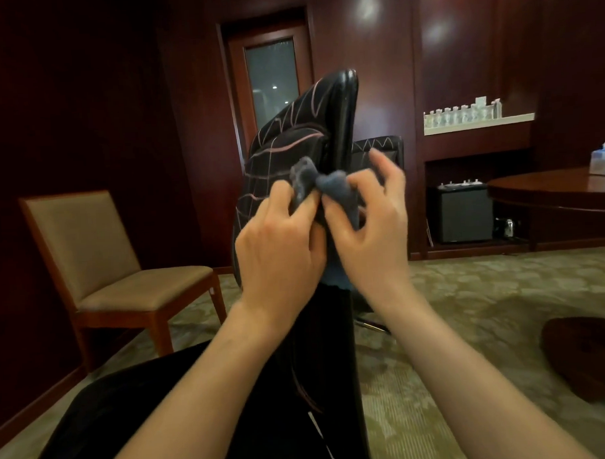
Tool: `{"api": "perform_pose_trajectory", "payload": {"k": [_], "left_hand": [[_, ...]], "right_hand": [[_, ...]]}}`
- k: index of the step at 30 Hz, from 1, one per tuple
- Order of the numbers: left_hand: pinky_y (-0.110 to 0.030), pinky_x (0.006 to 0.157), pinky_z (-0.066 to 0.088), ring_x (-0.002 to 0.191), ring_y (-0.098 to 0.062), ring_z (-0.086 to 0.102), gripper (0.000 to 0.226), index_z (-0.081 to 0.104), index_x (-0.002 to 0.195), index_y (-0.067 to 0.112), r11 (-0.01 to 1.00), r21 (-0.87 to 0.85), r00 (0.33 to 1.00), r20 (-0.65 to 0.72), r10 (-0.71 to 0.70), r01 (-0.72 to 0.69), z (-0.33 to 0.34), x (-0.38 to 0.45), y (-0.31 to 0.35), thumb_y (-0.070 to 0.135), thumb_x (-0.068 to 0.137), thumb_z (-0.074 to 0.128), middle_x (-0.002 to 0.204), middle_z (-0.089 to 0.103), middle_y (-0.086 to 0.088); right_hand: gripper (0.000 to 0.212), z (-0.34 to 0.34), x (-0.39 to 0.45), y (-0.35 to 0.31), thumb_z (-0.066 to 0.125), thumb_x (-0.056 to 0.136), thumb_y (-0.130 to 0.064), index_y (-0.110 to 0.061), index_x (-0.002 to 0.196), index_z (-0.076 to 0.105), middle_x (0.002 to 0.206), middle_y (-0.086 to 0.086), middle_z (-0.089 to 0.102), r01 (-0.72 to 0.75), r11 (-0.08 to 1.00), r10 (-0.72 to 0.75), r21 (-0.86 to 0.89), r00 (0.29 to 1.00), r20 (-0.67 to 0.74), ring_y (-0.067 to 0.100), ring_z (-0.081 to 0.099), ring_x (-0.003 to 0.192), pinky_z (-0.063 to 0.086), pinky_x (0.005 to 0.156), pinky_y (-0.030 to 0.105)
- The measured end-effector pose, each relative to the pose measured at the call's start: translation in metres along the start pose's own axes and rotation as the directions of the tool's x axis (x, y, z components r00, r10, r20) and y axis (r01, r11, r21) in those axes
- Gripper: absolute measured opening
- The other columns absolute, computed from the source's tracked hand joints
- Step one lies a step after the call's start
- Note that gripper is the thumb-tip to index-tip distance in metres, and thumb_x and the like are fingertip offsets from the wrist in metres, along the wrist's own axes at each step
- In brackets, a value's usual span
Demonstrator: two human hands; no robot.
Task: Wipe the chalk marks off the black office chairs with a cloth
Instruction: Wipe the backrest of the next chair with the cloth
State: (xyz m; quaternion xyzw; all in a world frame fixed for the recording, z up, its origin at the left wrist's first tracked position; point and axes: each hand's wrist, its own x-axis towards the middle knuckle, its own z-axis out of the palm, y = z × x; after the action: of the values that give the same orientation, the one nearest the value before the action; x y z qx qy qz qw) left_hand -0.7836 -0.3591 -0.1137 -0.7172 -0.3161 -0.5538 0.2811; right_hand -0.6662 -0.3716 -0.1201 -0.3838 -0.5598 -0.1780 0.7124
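A black office chair (301, 126) stands right in front of me, its backrest covered with pink and white chalk lines. Both my hands hold a crumpled grey-blue cloth (330, 190) in front of the backrest. My left hand (277, 244) pinches the cloth's left part with curled fingers. My right hand (369, 223) pinches its right part between thumb and forefinger, the other fingers spread above. A second black chair (384, 151) with white zigzag chalk marks stands behind the first, mostly hidden.
A tan upholstered wooden chair (106, 256) stands at the left against the dark wall. A round wooden table (560, 189) with a tissue box (604, 160) is at the right. Behind are a door (272, 79), a shelf with bottles (468, 117) and a black box (461, 213). Patterned carpet covers the floor.
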Motion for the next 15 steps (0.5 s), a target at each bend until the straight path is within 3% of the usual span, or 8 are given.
{"api": "perform_pose_trajectory", "payload": {"k": [2, 4, 5, 7, 10, 13, 15], "left_hand": [[-0.023, 0.057, 0.027, 0.069, -0.018, 0.052, 0.013, 0.069, 0.101, 0.01, 1.0, 0.005, 1.0, 0.026, -0.012, 0.012, 0.003, -0.022, -0.003, 0.018, 0.094, 0.061, 0.092, 0.054, -0.005], [-0.024, 0.056, 0.031, 0.07, -0.02, 0.054, 0.016, 0.069, 0.105, 0.01, 1.0, -0.002, 0.997, 0.067, -0.026, 0.026, 0.006, -0.049, -0.008, 0.018, 0.094, 0.06, 0.093, 0.053, -0.006], [-0.024, 0.056, 0.033, 0.071, -0.02, 0.055, 0.021, 0.069, 0.108, 0.01, 0.999, -0.005, 0.995, 0.09, -0.038, 0.039, 0.007, -0.065, -0.01, 0.018, 0.093, 0.059, 0.093, 0.053, -0.006], [-0.026, 0.053, 0.04, 0.071, -0.021, 0.058, 0.031, 0.069, 0.115, 0.01, 0.996, -0.021, 0.985, 0.145, -0.088, 0.092, 0.008, -0.095, -0.011, 0.022, 0.091, 0.055, 0.094, 0.054, -0.005], [-0.022, 0.051, 0.041, 0.068, -0.016, 0.061, 0.039, 0.07, 0.121, 0.012, 0.977, -0.036, 0.957, 0.214, -0.196, 0.208, 0.01, -0.127, -0.003, 0.024, 0.088, 0.052, 0.093, 0.055, 0.0], [-0.016, 0.053, 0.032, 0.065, -0.012, 0.058, 0.038, 0.07, 0.122, 0.011, 0.961, -0.056, 0.944, 0.214, -0.252, 0.269, 0.014, -0.128, 0.005, 0.014, 0.084, 0.069, 0.091, 0.053, 0.003], [-0.017, 0.053, 0.033, 0.065, -0.013, 0.058, 0.045, 0.068, 0.124, 0.008, 0.958, -0.08, 0.946, 0.202, -0.255, 0.276, 0.015, -0.115, 0.007, 0.007, 0.08, 0.076, 0.091, 0.053, 0.001]], "right_hand": [[0.011, 0.003, -0.022, 0.006, 0.068, 0.092, -0.016, -0.007, 0.091, 0.062, 0.148, 0.016, 0.038, 0.008, 1.0, -0.008, 0.021, 0.999, 0.032, -0.014, 0.04, 0.125, 0.036, 0.102, 0.01], [0.01, 0.004, -0.046, 0.008, 0.069, 0.091, -0.012, -0.003, 0.089, 0.065, 0.149, 0.02, 0.036, 0.024, 0.998, -0.027, 0.057, 0.998, 0.052, -0.006, 0.04, 0.133, 0.031, 0.105, 0.008], [0.009, 0.004, -0.058, 0.01, 0.069, 0.09, -0.011, -0.003, 0.089, 0.066, 0.149, 0.022, 0.035, 0.033, 0.997, -0.037, 0.071, 0.997, 0.063, -0.009, 0.035, 0.135, 0.03, 0.107, 0.008], [0.006, 0.003, -0.08, 0.017, 0.071, 0.089, -0.013, -0.009, 0.09, 0.067, 0.153, 0.02, 0.031, 0.019, 0.995, -0.029, 0.102, 0.995, 0.098, -0.009, 0.028, 0.14, 0.03, 0.111, 0.013], [0.007, 0.002, -0.107, 0.029, 0.068, 0.09, -0.028, -0.023, 0.093, 0.066, 0.16, 0.007, 0.025, -0.073, 0.991, 0.054, 0.116, 0.985, 0.161, 0.01, 0.027, 0.147, 0.03, 0.116, 0.025], [0.012, -0.002, -0.108, 0.031, 0.061, 0.088, -0.043, -0.033, 0.093, 0.065, 0.16, 0.002, 0.027, -0.24, 0.964, 0.215, 0.114, 0.956, 0.198, -0.002, 0.026, 0.144, 0.027, 0.109, 0.009], [0.013, -0.003, -0.101, 0.03, 0.06, 0.089, -0.041, -0.031, 0.093, 0.066, 0.147, 0.005, 0.047, -0.292, 0.948, 0.26, 0.129, 0.941, 0.218, -0.005, 0.028, 0.142, 0.03, 0.106, 0.009]]}}
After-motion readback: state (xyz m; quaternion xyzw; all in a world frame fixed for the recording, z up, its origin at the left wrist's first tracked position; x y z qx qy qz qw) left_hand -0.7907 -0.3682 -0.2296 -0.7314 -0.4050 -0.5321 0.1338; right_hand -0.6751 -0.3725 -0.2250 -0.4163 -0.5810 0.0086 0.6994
